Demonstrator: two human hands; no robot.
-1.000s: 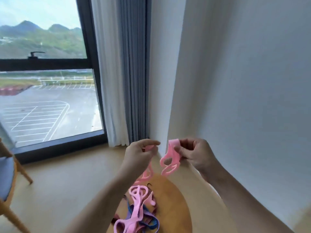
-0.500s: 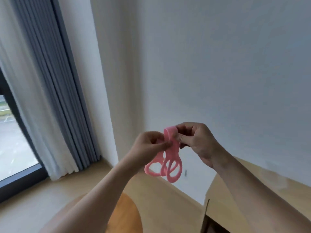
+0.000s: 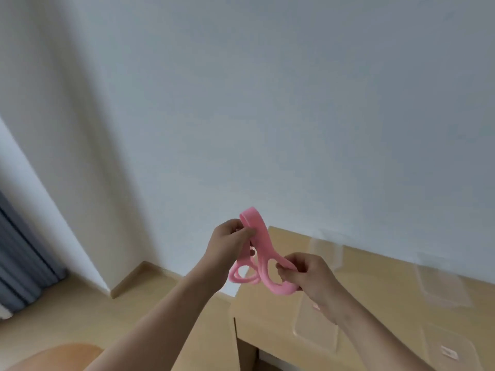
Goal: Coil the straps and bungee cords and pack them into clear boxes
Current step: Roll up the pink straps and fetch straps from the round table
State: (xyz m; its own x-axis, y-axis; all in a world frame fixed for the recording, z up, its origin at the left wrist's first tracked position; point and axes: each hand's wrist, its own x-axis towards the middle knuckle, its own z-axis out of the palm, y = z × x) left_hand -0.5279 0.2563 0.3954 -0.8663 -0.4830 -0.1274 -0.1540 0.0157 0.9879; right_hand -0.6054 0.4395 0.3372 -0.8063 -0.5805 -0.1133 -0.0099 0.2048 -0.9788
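Note:
A pink rubber strap (image 3: 261,251) with oval loops is folded into a small bundle and held in the air between both hands. My left hand (image 3: 227,247) pinches its upper fold. My right hand (image 3: 308,277) grips the lower right end, just above the corner of a light wooden desk (image 3: 267,317). On the desk lie clear box parts: a lid (image 3: 317,328) below my right wrist, a clear box (image 3: 325,251) by the wall, and more clear pieces (image 3: 443,286) further right.
A white wall fills the upper view. A grey curtain (image 3: 18,258) hangs at the far left. The edge of a round orange-brown table (image 3: 53,356) shows at the bottom left, over a beige floor.
The view has swung right, from the window and round table to the desk. The strap has been folded up; my right hand has dropped from its top to its lower right end.

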